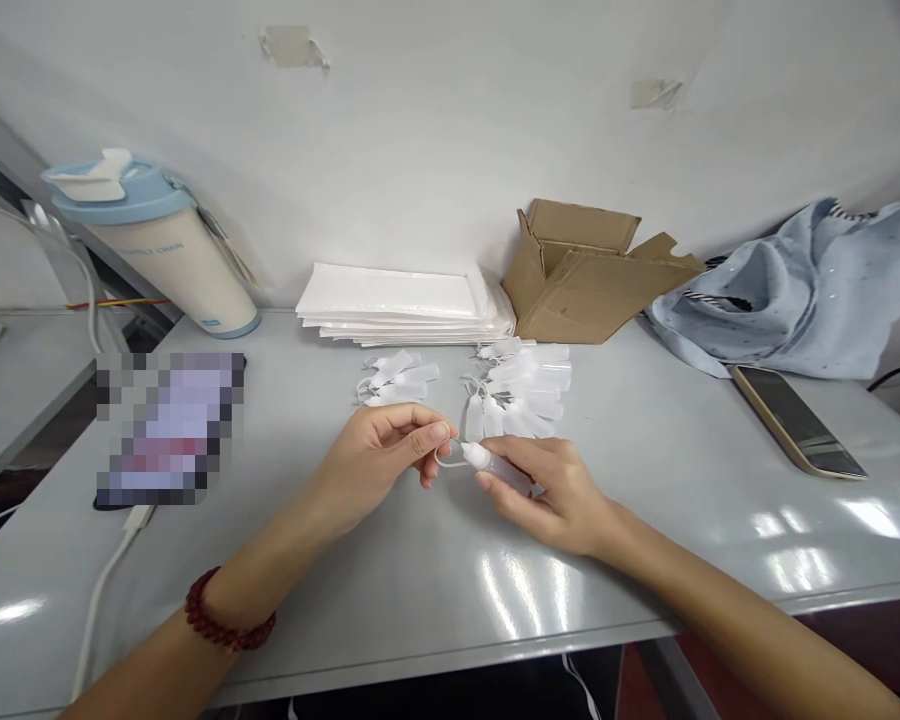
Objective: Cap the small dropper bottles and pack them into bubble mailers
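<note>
My right hand (551, 490) grips a small translucent squeeze bottle (506, 470) with a white top and a thin needle tip pointing left. At that tip, my left hand (390, 450) is closed in a pinch between thumb and forefinger. A white strap (448, 463) loops from the bottle's neck to those fingers, which appear to hold its small cap, mostly hidden. Beyond my hands lies a larger group of similar bottles (532, 385), with their straps and tips toward the left. A smaller group of bottles (401, 380) rests left of it.
White padded envelopes (390, 292) are stacked by the wall, beside an open cardboard box (592, 290). A tumbler (169, 250) and a plugged-in phone (172, 430) stand at left. Another phone (799, 420) and a blue cloth bag (810, 290) lie right on the grey table (390, 610).
</note>
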Available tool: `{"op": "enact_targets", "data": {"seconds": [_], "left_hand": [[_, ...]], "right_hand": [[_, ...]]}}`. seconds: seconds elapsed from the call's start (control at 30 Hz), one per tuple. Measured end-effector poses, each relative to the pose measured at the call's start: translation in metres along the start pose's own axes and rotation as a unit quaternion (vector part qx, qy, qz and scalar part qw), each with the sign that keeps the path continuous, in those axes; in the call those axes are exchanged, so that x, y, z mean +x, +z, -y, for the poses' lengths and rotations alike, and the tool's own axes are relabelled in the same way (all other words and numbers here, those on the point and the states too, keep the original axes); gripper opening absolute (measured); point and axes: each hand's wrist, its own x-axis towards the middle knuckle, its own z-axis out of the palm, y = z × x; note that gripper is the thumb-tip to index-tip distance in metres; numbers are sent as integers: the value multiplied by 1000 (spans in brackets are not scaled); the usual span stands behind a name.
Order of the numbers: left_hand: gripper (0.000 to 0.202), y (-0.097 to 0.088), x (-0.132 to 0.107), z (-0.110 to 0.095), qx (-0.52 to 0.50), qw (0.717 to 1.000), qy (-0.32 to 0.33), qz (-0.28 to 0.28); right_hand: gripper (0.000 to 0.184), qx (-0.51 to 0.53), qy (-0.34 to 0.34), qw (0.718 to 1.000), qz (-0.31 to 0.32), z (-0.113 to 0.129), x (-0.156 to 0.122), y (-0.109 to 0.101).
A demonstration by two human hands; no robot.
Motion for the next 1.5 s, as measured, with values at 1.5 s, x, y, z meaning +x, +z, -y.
{"op": "enact_targets", "data": {"seconds": [1.5], "left_hand": [[21, 12, -8, 0, 263, 961, 57, -64]], "right_hand": [[24, -115, -28, 993, 18, -8, -5, 8]]}}
